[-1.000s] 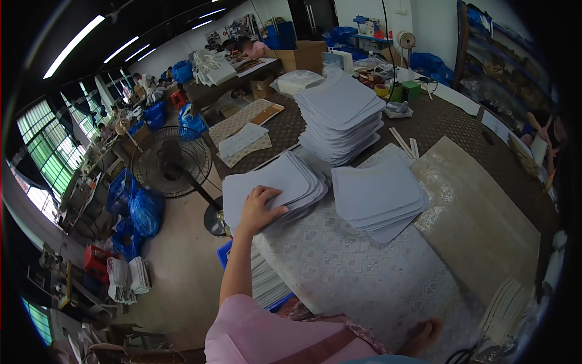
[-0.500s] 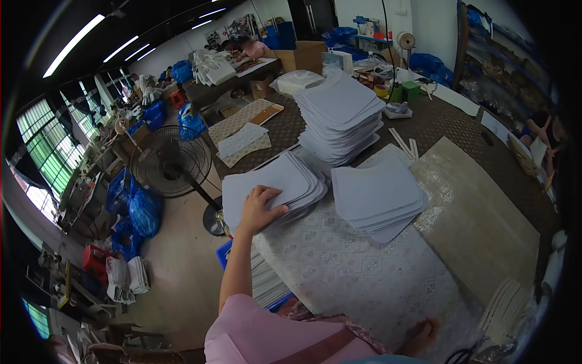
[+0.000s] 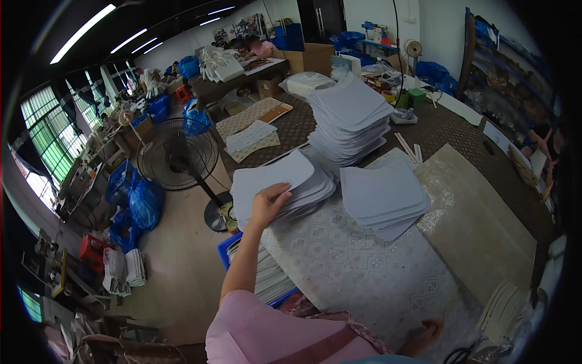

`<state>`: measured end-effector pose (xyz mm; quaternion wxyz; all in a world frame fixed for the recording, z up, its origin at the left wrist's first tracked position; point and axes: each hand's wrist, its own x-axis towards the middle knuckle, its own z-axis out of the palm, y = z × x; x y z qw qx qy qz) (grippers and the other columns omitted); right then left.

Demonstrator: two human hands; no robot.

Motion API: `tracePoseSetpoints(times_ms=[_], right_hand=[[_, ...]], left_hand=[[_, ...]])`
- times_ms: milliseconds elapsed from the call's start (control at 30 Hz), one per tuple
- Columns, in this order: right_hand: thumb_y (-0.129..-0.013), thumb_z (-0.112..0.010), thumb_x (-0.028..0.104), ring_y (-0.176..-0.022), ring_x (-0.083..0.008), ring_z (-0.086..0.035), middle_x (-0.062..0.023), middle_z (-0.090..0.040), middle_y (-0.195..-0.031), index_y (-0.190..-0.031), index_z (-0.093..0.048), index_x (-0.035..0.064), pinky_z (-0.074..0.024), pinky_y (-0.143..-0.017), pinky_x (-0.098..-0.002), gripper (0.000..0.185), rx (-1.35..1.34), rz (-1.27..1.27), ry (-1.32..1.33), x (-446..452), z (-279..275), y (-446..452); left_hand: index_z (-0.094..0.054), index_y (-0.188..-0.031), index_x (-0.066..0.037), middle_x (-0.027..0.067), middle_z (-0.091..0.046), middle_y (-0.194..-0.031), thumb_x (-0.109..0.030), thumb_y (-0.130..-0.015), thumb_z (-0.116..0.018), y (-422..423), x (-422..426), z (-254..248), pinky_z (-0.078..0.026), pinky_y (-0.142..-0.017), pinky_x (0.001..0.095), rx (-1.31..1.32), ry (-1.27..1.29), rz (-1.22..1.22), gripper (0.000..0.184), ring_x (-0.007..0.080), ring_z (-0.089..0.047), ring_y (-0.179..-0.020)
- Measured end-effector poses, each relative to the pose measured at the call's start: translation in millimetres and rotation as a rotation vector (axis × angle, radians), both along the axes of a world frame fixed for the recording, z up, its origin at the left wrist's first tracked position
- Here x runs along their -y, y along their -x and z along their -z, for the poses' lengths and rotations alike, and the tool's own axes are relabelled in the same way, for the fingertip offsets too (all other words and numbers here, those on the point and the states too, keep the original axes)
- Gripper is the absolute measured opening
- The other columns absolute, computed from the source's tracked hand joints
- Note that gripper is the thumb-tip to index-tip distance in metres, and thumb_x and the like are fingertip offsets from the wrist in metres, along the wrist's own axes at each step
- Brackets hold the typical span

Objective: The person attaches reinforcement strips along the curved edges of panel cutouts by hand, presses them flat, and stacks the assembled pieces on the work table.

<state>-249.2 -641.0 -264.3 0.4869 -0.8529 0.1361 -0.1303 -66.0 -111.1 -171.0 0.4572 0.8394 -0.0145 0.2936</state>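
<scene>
My left hand (image 3: 270, 204) is on the left stack of white sheets (image 3: 267, 178), thumb and fingers closed at the near edge of its top sheet. That sheet sits a little askew over those below, its far right corner raised. My right hand (image 3: 431, 330) hangs low by the near table edge, in shadow, with loosely bent fingers apart and nothing seen in it. To the right of the left stack lies a lower, fanned pile of white sheets (image 3: 383, 195). Behind them rises a tall stack of white sheets (image 3: 350, 121) with rounded corners.
A patterned cloth (image 3: 357, 267) covers the near table, with a glossy tan board (image 3: 485, 218) at right. Scissors (image 3: 459, 357) lie at the near edge. A blue crate (image 3: 225, 250) of sheets stands below the table. A standing fan (image 3: 177, 155) is at left.
My left hand has slid to the right along the near edge, its fingers closing on the top sheet, which has turned and lifted slightly. My right hand stays low. The view has shifted slightly.
</scene>
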Motion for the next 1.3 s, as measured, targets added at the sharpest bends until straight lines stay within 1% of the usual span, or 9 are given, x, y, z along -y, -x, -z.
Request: tracePoseSetpoints(times_ms=[133,300,433,533,600,767,933,1133,1300], right_hand=[[-0.096,-0.055,0.008,-0.122,-0.0369,-0.053,-0.0202,-0.056,-0.129,-0.125,-0.058,-0.0009,-0.0414,-0.106,-0.0411,0.030,0.006,0.006,0.007,-0.1,-0.5,2.2],[-0.096,-0.055,0.008,-0.122,-0.0369,-0.054,-0.0201,-0.056,-0.128,-0.125,-0.058,-0.0009,-0.0415,-0.106,-0.0410,0.030,0.008,0.010,0.020,1.0,-1.5,7.4],[-0.096,-0.055,0.008,-0.121,-0.0369,-0.054,-0.0201,-0.057,-0.128,-0.124,-0.059,-0.0010,-0.0416,-0.106,-0.0409,0.030,0.009,0.003,0.030,0.0,-2.9,11.7],[-0.096,-0.056,0.008,-0.121,-0.0368,-0.054,-0.0201,-0.057,-0.127,-0.124,-0.059,-0.0010,-0.0416,-0.106,-0.0408,0.029,0.012,-0.029,0.037,-10.9,-5.3,18.1],[-0.096,-0.056,0.008,-0.121,-0.0368,-0.054,-0.0200,-0.057,-0.127,-0.124,-0.059,-0.0010,-0.0417,-0.106,-0.0408,0.029,0.002,-0.076,0.064,-28.7,-9.7,21.0],[-0.087,-0.063,0.007,-0.124,-0.0412,-0.050,-0.0201,-0.053,-0.131,-0.119,-0.059,0.0003,-0.0410,-0.106,-0.0470,0.033,0.124,-0.073,0.342,-52.4,-2.1,34.0],[-0.087,-0.065,0.008,-0.126,-0.0400,-0.049,-0.0190,-0.051,-0.133,-0.121,-0.058,0.0031,-0.0401,-0.108,-0.0479,0.035,0.171,-0.076,0.368,-53.8,1.8,36.5],[-0.086,-0.064,0.010,-0.129,-0.0364,-0.048,-0.0181,-0.051,-0.135,-0.123,-0.056,0.0013,-0.0379,-0.111,-0.0476,0.039,0.271,-0.162,0.388,-46.2,10.3,26.7],[-0.091,-0.060,0.014,-0.134,-0.0329,-0.046,-0.0169,-0.051,-0.137,-0.127,-0.056,0.0003,-0.0350,-0.115,-0.0456,0.039,0.258,-0.209,0.465,-45.3,18.9,28.6]], left_hand=[[-0.075,-0.110,-0.004,0.0142,-0.073,-0.113,-0.015,-0.086,-0.077,18.2,31.0,0.6,-0.052,-0.099,0.0431,0.280,-0.159,0.171,0.025,0.0315,-0.068,-0.112],[-0.068,-0.124,-0.009,0.0093,-0.065,-0.129,-0.016,-0.088,-0.075,65.5,174.9,51.8,-0.040,-0.114,0.0507,0.312,-0.277,0.879,0.037,0.0325,-0.056,-0.130],[-0.065,-0.094,-0.005,0.0152,-0.065,-0.107,-0.016,-0.088,-0.065,130.4,303.2,142.4,-0.049,-0.091,0.0518,0.268,-0.443,1.573,0.012,0.0354,-0.062,-0.104],[-0.061,-0.086,-0.006,0.0165,-0.063,-0.103,-0.020,-0.085,-0.062,139.2,305.9,95.9,-0.048,-0.087,0.0490,-0.086,-0.143,1.597,0.014,0.0340,-0.060,-0.099],[-0.061,-0.083,-0.005,0.0169,-0.063,-0.105,-0.021,-0.085,-0.063,112.3,311.5,106.6,-0.048,-0.088,0.0468,-0.094,-0.363,1.467,0.017,0.0326,-0.059,-0.104],[-0.061,-0.110,-0.004,0.0167,-0.059,-0.124,-0.023,-0.090,-0.064,60.0,293.4,76.7,-0.044,-0.098,0.0480,0.210,-0.692,0.960,0.028,0.0331,-0.055,-0.119],[-0.050,-0.142,-0.005,0.0154,-0.050,-0.147,-0.032,-0.094,-0.065,57.6,287.1,72.3,-0.035,-0.110,0.0512,0.025,-0.804,0.998,0.056,0.0322,-0.045,-0.138],[-0.068,-0.108,-0.004,0.0153,-0.069,-0.105,-0.016,-0.090,-0.070,56.2,297.0,40.5,-0.049,-0.084,0.0456,-0.091,-0.915,1.003,0.021,0.0348,-0.066,-0.094],[-0.067,-0.101,-0.006,0.0126,-0.067,-0.094,-0.015,-0.088,-0.072,39.1,408.1,24.4,-0.052,-0.070,0.0405,0.106,-0.600,1.195,0.017,0.0312,-0.066,-0.084]])
